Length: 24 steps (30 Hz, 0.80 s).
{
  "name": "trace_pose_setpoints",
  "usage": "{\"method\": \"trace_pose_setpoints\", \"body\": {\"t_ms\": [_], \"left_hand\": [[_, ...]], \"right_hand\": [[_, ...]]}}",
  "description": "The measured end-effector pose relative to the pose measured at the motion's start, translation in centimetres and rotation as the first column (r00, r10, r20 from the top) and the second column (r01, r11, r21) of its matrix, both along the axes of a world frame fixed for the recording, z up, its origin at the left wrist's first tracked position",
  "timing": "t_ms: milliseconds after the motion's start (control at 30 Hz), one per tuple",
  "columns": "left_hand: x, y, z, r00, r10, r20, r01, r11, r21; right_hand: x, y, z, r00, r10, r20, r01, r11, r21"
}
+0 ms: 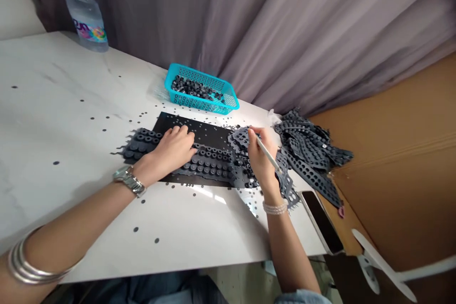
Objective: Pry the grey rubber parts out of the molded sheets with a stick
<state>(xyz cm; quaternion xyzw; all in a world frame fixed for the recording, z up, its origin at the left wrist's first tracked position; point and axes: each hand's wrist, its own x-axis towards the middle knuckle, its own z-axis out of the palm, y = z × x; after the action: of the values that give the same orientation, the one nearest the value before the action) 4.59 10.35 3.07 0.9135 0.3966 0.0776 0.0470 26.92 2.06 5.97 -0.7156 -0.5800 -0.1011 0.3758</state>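
Observation:
A dark grey rubber sheet with rows of round moulded parts (210, 167) lies across a black board (210, 130) on the white table. My left hand (177, 147) rests on this sheet left of its middle, fingers bent over the far rows and thumb apart. At the sheet's right end, my right hand (261, 154) is closed around a slim white pen-like tool (268, 156) that slants back toward the wrist. Under and beside that hand lies a piece of perforated grey sheet (239, 138), with loose round parts about it. My right fingertips are partly hidden.
A turquoise basket (203, 104) of small dark parts stands behind the board. Perforated scrap sheets (309, 145) are heaped at right, near a phone (322, 221) and a cardboard box (399, 152). A water bottle (85, 14) stands far left. Small dark discs (156, 240) dot the table.

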Motion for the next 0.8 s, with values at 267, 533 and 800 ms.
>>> {"method": "trace_pose_setpoints", "body": {"t_ms": [267, 533, 800], "left_hand": [[-0.2, 3.9, 0.3, 0.999, 0.023, -0.024, -0.022, 0.999, 0.044], [2.0, -0.9, 0.4, 0.971, -0.240, -0.017, 0.239, 0.950, 0.202], [3.0, -5.4, -3.2, 0.961, -0.276, 0.026, 0.268, 0.948, 0.172]], "right_hand": [[1.5, -2.5, -1.0, 0.991, 0.071, -0.115, -0.074, 0.997, -0.021], [1.4, -3.8, -4.2, 0.944, 0.330, -0.029, -0.331, 0.933, -0.140], [0.7, -3.2, -4.5, 0.807, 0.514, 0.290, -0.470, 0.857, -0.212]]}}
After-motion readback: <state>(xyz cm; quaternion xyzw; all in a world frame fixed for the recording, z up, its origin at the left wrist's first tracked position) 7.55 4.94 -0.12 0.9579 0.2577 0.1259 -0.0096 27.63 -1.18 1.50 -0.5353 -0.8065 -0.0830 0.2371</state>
